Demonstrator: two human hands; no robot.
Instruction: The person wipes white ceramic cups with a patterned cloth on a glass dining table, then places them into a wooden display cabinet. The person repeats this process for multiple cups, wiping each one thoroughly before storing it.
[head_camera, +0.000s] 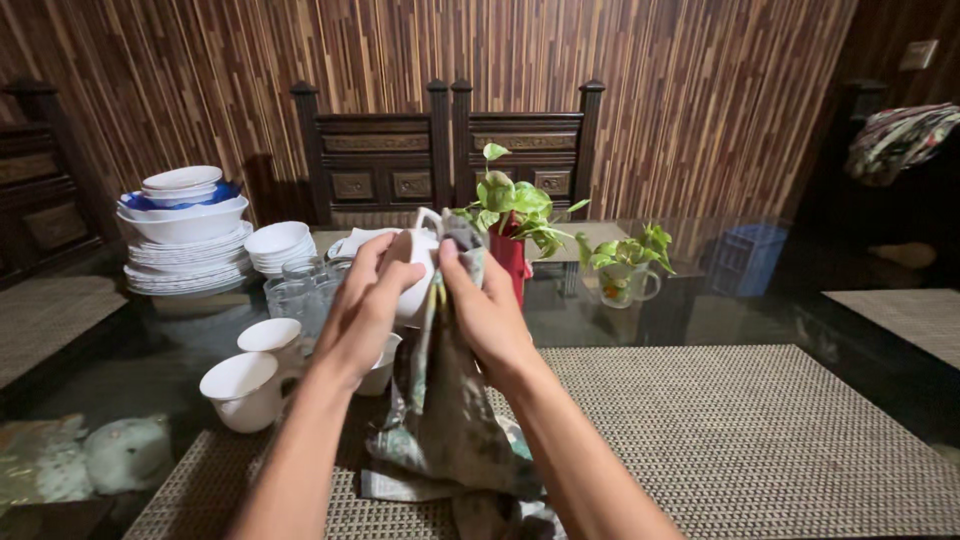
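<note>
In the head view, the left hand (365, 300) gripped a white cup (416, 262) raised above the woven placemat (760, 440), while the right hand (487, 310) closed around a patterned cloth (450, 420) and pressed its top end into the cup's mouth. The step looked like wiping the cup; the next move likely called for turning the cup against the cloth. More white cups (250, 385) and stacked plates (185, 255) stood left, with a potted plant (515, 215) behind.

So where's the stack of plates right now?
In the head view, the stack of plates sits far left on the glass table, topped by bowls, just left of the small bowls and glasses.
</note>
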